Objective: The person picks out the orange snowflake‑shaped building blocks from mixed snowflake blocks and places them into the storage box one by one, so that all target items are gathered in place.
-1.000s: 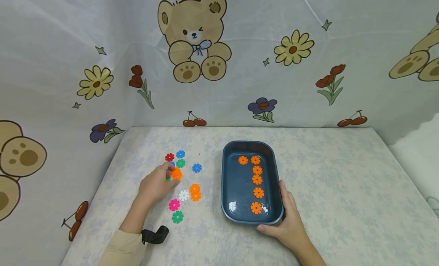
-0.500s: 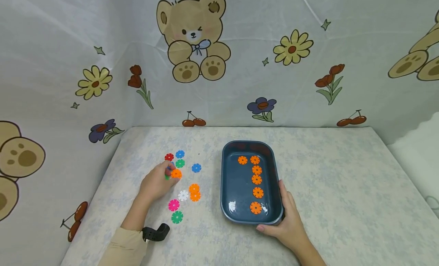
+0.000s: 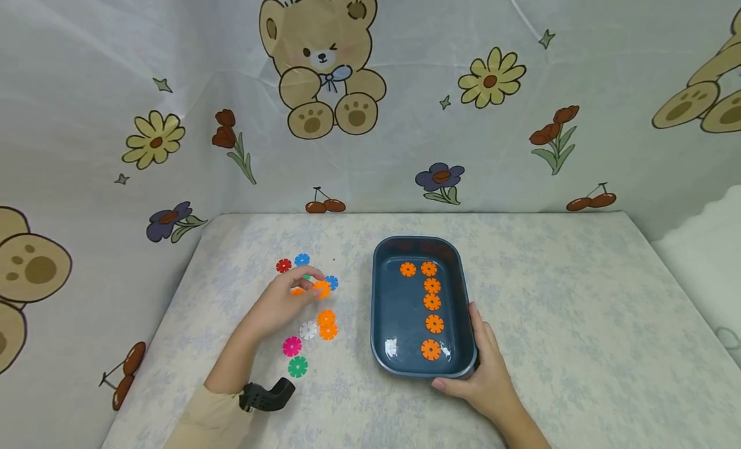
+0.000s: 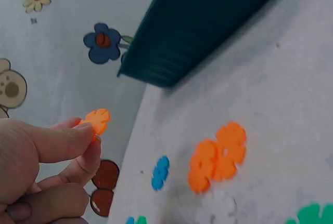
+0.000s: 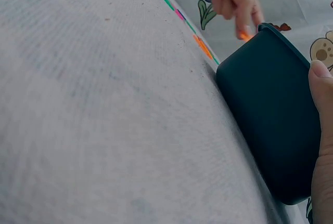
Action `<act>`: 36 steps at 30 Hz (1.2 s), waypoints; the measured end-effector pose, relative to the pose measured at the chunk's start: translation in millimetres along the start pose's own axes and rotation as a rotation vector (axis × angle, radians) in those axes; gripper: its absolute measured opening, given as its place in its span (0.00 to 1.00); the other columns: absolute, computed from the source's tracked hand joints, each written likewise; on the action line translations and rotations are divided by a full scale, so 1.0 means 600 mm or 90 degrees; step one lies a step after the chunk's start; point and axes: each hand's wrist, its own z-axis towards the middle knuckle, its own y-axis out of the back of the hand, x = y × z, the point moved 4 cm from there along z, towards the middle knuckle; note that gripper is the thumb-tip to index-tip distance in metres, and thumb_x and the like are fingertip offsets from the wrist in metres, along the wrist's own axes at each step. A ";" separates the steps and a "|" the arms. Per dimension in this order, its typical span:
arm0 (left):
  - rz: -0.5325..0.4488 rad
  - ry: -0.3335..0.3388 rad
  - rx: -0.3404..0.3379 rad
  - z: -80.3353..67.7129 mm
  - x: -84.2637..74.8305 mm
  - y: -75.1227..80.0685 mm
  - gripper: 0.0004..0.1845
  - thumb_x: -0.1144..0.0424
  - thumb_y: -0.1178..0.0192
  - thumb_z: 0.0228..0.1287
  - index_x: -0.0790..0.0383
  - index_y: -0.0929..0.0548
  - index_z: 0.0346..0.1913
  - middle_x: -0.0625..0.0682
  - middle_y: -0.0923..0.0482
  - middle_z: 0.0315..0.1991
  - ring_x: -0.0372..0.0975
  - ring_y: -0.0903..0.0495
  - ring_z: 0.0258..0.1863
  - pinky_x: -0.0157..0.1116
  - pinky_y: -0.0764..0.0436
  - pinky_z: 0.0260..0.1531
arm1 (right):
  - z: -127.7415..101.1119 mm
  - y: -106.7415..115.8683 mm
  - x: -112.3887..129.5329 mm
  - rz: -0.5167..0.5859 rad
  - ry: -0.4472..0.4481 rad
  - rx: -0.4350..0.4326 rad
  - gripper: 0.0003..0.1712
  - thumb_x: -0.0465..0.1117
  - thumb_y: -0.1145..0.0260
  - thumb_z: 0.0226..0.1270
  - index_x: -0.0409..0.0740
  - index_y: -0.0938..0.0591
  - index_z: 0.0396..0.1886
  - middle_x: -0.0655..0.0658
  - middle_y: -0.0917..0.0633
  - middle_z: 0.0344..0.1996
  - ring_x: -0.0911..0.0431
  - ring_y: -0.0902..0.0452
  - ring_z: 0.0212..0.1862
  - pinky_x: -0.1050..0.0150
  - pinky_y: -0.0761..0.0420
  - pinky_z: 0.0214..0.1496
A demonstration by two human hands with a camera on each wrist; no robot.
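Note:
Between thumb and fingertips, my left hand [image 3: 278, 307] pinches an orange flower-shaped plastic disc [image 4: 99, 117], raised off the table in the left wrist view. Another orange disc [image 3: 298, 292] shows partly beneath that hand. My right hand [image 3: 489, 378] holds the near right corner of a dark blue rectangular tray [image 3: 399, 320], its thumb at the front rim. Inside lie several orange discs [image 3: 431, 302], most in a column on the right side. Two overlapping orange discs [image 3: 327, 325] rest on the table between the left hand and the tray.
Around the left hand lie a red disc [image 3: 283, 265], blue discs [image 3: 302, 260], a white disc [image 3: 309, 330], a pink disc [image 3: 292, 346] and a green disc [image 3: 298, 366]. A printed cloth [image 3: 393, 166] hangs behind the table. A black wrist strap [image 3: 267, 395] is on the left wrist.
My left hand has lifted one orange disc from the pile and moved right with it, towards the tray. My right hand keeps its hold on the tray.

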 end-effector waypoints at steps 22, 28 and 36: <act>0.191 -0.153 0.127 0.079 -0.191 -0.147 0.10 0.61 0.42 0.73 0.48 0.17 0.51 0.45 0.21 0.31 0.38 0.25 0.26 0.33 0.26 0.26 | 0.001 -0.005 0.000 0.003 -0.005 0.007 0.85 0.43 0.09 0.21 0.56 0.53 0.81 0.40 0.31 0.65 0.63 0.37 0.61 0.87 0.40 0.60; 0.368 -0.172 0.080 0.094 -0.210 -0.186 0.08 0.58 0.41 0.71 0.43 0.16 0.48 0.44 0.17 0.32 0.36 0.25 0.23 0.31 0.28 0.21 | 0.000 -0.005 0.000 0.004 0.009 0.007 0.85 0.42 0.09 0.22 0.54 0.53 0.81 0.39 0.31 0.64 0.63 0.37 0.61 0.87 0.40 0.61; 0.470 -0.187 0.058 0.112 -0.203 -0.212 0.10 0.61 0.40 0.70 0.40 0.15 0.47 0.42 0.16 0.33 0.35 0.26 0.22 0.31 0.31 0.18 | 0.000 -0.002 -0.003 -0.006 0.018 0.007 0.84 0.42 0.10 0.24 0.52 0.53 0.81 0.39 0.30 0.63 0.64 0.37 0.59 0.86 0.40 0.61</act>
